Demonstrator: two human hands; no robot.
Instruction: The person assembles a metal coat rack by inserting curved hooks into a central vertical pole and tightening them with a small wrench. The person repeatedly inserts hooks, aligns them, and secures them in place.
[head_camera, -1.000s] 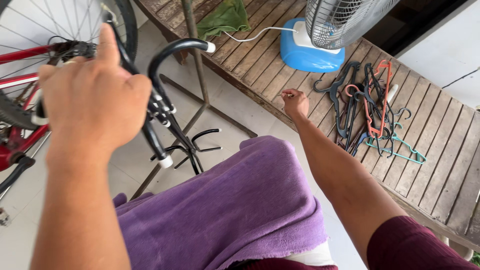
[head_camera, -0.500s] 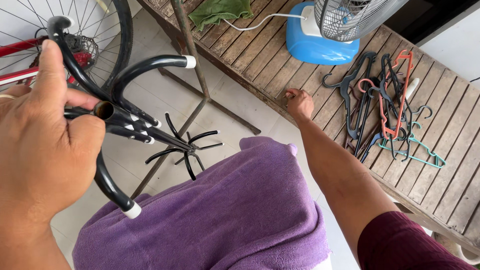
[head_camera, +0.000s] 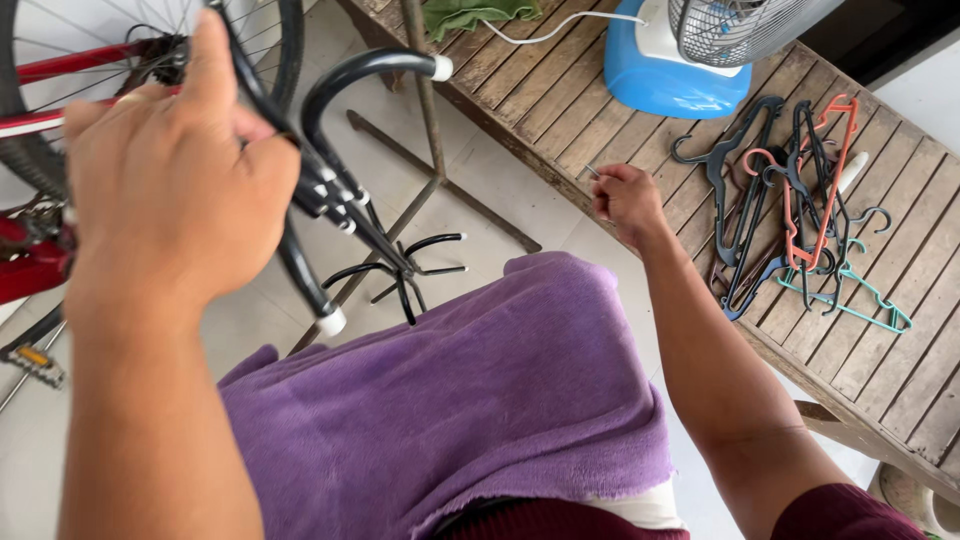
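Two hands are seen above a lap covered by a purple towel (head_camera: 450, 400). To the right, a slatted wooden counter (head_camera: 920, 300) is occupied by a blue fan (head_camera: 670, 70), a green cloth (head_camera: 465, 15) and a heap of clothes hangers (head_camera: 790, 200). At far left, a red bicycle (head_camera: 60, 110) is parked. The left hand (head_camera: 170, 170) is closed around a bunch of black hangers with white-tipped ends (head_camera: 340, 200), held raised near the bicycle wheel. The right hand (head_camera: 625, 195) is curled at the counter's edge, its fingertips pinched on something too small to tell.
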